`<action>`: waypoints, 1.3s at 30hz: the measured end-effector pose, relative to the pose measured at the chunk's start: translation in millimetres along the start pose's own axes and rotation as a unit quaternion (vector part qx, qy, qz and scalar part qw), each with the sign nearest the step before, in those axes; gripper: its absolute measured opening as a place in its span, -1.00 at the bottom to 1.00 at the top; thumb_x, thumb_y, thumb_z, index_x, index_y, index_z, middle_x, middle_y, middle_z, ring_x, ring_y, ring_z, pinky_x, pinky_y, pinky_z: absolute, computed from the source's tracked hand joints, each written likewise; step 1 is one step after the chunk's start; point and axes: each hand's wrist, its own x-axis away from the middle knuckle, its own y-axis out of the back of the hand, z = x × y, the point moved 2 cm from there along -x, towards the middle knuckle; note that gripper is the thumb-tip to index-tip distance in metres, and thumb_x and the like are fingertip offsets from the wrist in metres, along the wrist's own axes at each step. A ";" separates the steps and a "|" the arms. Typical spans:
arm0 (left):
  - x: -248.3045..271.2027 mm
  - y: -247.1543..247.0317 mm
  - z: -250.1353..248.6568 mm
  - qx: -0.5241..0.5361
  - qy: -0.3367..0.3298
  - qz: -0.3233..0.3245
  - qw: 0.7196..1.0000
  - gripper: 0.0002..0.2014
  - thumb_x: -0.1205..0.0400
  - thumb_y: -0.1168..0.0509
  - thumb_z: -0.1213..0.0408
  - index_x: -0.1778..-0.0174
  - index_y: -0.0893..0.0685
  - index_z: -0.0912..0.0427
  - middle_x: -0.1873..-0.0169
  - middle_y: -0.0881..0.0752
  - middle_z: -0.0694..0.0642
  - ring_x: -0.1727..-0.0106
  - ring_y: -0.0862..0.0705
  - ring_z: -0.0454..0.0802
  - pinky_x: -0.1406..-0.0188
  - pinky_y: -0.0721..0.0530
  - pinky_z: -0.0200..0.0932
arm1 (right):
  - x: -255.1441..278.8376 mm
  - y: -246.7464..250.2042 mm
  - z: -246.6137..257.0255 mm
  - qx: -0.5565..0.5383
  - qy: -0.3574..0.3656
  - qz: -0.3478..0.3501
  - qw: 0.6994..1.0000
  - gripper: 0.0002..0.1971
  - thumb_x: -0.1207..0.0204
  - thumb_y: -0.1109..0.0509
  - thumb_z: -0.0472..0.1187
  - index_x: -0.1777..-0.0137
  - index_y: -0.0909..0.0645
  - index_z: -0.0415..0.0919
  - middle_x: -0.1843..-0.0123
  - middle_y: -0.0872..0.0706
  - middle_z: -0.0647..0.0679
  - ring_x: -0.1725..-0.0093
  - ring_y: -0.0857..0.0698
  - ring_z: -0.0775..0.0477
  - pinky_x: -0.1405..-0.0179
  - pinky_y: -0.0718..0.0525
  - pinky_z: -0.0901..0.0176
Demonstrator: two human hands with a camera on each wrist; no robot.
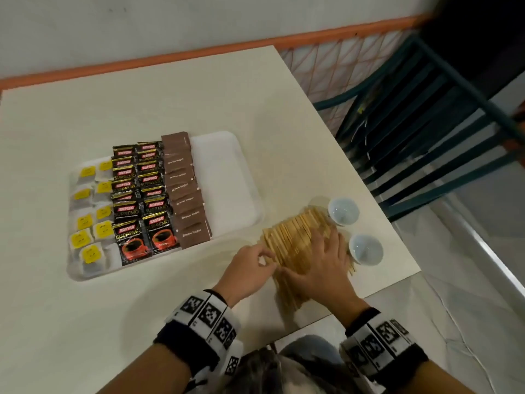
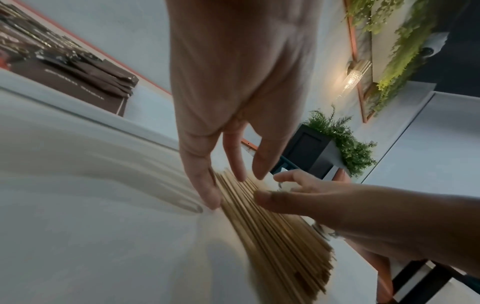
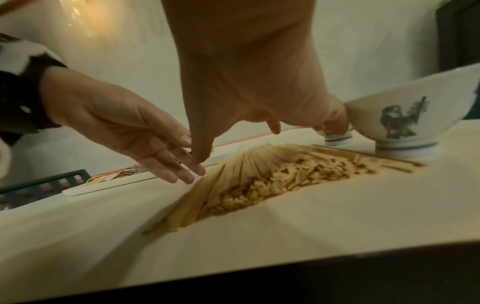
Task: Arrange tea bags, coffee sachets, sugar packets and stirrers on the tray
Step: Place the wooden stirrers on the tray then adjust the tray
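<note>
Beside the white rectangular plastic tray (image 1: pixel 227 172), off its right near corner, the heap of thin wooden stirrers (image 1: pixel 295 237) is being squared up, likely for lifting into the tray's bare right strip. The right hand (image 1: pixel 318 268) is pressing flat, fingers spread; the left hand (image 1: pixel 250 268) is nudging the heap's tray-side edge with straight fingertips.

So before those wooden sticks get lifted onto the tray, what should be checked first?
1. Free strip on the tray right of the brown sugar packets: ok.
2. Sticks gathered in one pile: ok.
3. Left hand at the pile's left edge: ok.
4. Right hand flat on top, no grip yet: not ok.
5. Two bowls close beside the pile: not ok.
6. Stick ends lined up: cannot tell.
</note>
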 end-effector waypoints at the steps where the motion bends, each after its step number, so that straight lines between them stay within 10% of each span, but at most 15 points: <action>1: -0.4 -1.8 -2.2 0.019 0.007 -0.010 1.000 -0.84 -0.56 -0.32 0.17 -0.05 -0.63 -0.01 -0.19 -0.60 0.06 -0.13 -0.63 0.00 -0.14 -0.58 -0.14 | -3.5 -1.8 -1.1 -0.005 -0.014 0.003 1.000 0.13 -0.23 -0.28 0.50 -0.62 0.19 -0.05 -0.66 0.17 -0.29 -0.64 0.16 -0.37 -0.56 0.07 -0.35; 7: -5.8 -3.3 -14.0 0.137 0.037 -0.049 0.989 -0.58 -0.46 -0.48 0.18 -0.20 -0.53 0.11 -0.05 -0.56 -0.03 0.00 -0.67 -0.06 0.20 -0.58 -0.35 | -9.2 -6.5 0.9 -0.034 0.003 -0.017 0.999 0.04 -0.26 -0.30 0.45 -0.59 0.05 -0.09 -0.55 -0.15 -0.26 -0.54 -0.16 -0.31 -0.50 -0.19 -0.25; 13: -15.6 -11.7 -14.2 0.219 0.056 -0.061 0.972 -0.46 -0.38 -0.55 0.22 -0.21 -0.47 0.08 -0.12 -0.70 0.14 -0.10 -0.70 0.05 -0.16 -0.69 0.09 | -8.5 -8.5 14.3 -0.104 0.062 -0.022 0.992 -0.04 -0.33 -0.42 0.22 -0.60 0.01 -0.10 -0.43 -0.31 -0.18 -0.42 -0.32 -0.21 -0.41 -0.31 -0.07; 20: -18.4 -14.3 -12.9 0.231 0.062 -0.107 0.965 -0.50 -0.46 -0.49 0.31 -0.19 -0.36 0.05 -0.04 -0.66 0.11 0.07 -0.68 -0.03 0.16 -0.73 -0.13 | -9.3 0.6 10.8 -0.089 0.000 -0.001 0.996 0.12 -0.22 -0.45 0.34 -0.60 0.10 -0.13 -0.40 -0.26 -0.17 -0.43 -0.26 -0.19 -0.44 -0.28 -0.08; 27: -22.5 -15.1 -16.3 0.255 0.085 -0.118 0.956 -0.29 -0.45 -0.49 0.32 -0.44 -0.26 0.19 -0.14 -0.66 0.20 -0.14 -0.67 0.08 -0.08 -0.68 -0.10 | -16.4 -10.3 31.0 -0.173 0.006 0.048 0.984 -0.14 -0.35 -0.51 -0.01 -0.51 -0.12 -0.30 -0.27 -0.39 -0.22 -0.25 -0.44 -0.21 -0.26 -0.53 -0.02; 32: -25.7 -15.2 -17.8 0.255 0.085 -0.083 0.960 -0.59 -0.47 -0.47 0.18 -0.23 -0.65 0.18 -0.07 -0.76 0.11 -0.08 -0.71 -0.02 -0.06 -0.69 -0.13 | -20.3 -15.2 39.1 -0.181 0.006 0.040 0.983 -0.48 -0.39 -0.46 -0.13 -0.26 -0.33 -0.30 -0.18 -0.48 -0.21 -0.16 -0.51 -0.17 -0.15 -0.59 0.04; 39: -31.9 -12.7 -19.9 0.286 0.117 -0.068 0.949 -0.71 -0.52 -0.42 0.27 -0.16 -0.69 0.22 -0.01 -0.77 0.15 -0.06 -0.70 0.05 -0.09 -0.67 -0.06 | -27.3 -16.1 48.0 -0.161 -0.021 0.024 0.986 -0.56 -0.36 -0.47 -0.15 -0.12 -0.38 -0.30 -0.08 -0.57 -0.20 -0.09 -0.60 -0.21 0.03 -0.61 0.07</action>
